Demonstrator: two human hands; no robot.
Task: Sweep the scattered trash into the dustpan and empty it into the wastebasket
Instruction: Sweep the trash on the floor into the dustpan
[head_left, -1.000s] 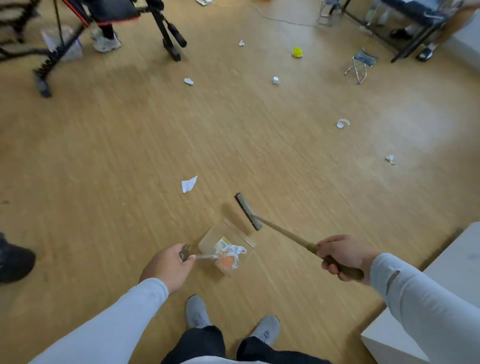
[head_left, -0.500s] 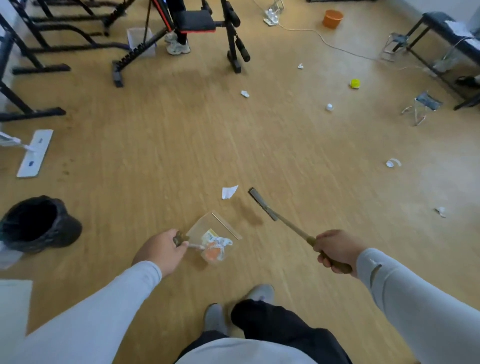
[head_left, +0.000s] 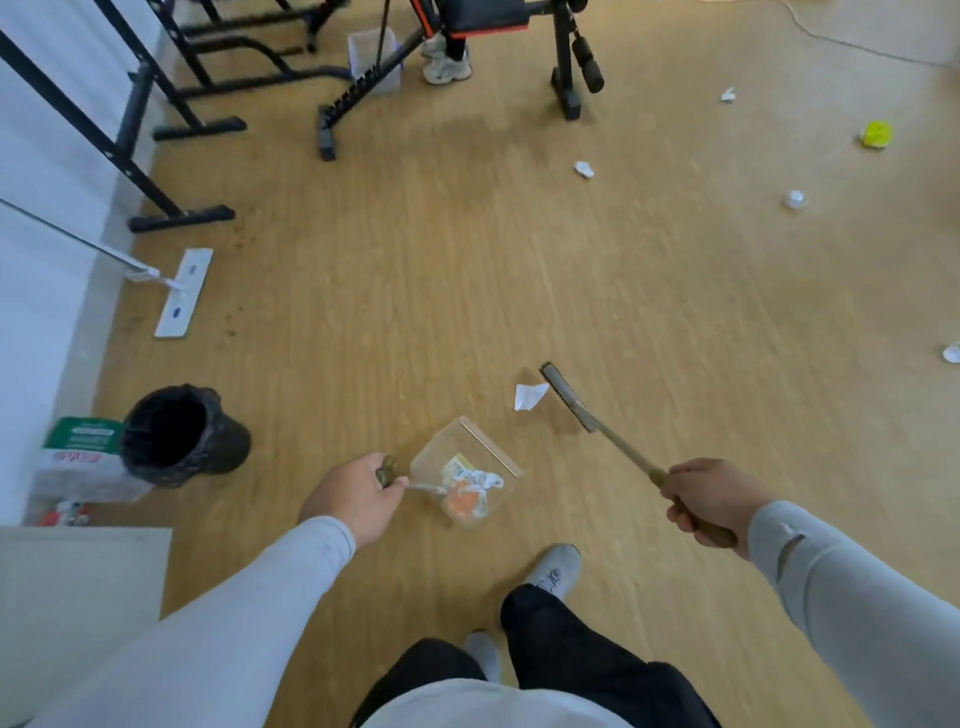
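Seen from the head camera, the room has a floor (head_left: 467, 270) of pale wood-look planks running away from the person, with a white wall along the left edge. Black exercise frames (head_left: 171, 98) stand against that wall, and a weight bench (head_left: 488, 21) with a black and red pad stands at the top, a pair of light sneakers (head_left: 447, 65) behind its legs. A flat white mop (head_left: 184, 293) rests on the floor by the wall. The wastebasket (head_left: 179, 434), lined with a black bag, stands at the left, touching a green and white bag (head_left: 78, 457) whose red lettering is too blurred to read. The left hand (head_left: 358, 499) has a closed grip on the short handle of the clear dustpan (head_left: 462, 467), which sits low over the floor just ahead of the person's feet and holds crumpled white, yellow and orange trash (head_left: 467, 491); any print on it cannot be read. The right hand (head_left: 714, 501) has a closed grip round the tan handle of the brush (head_left: 569, 397), whose dark head lies just beside a white paper scrap (head_left: 529, 396) on the floor, between the dustpan and the brush. More litter lies well apart to the upper right: a crumpled white piece (head_left: 584, 169), a small white cup-like piece (head_left: 795, 199), a yellow wad (head_left: 877, 134) and another white scrap (head_left: 728, 94). A pale cable (head_left: 857, 44) crosses the top right corner.
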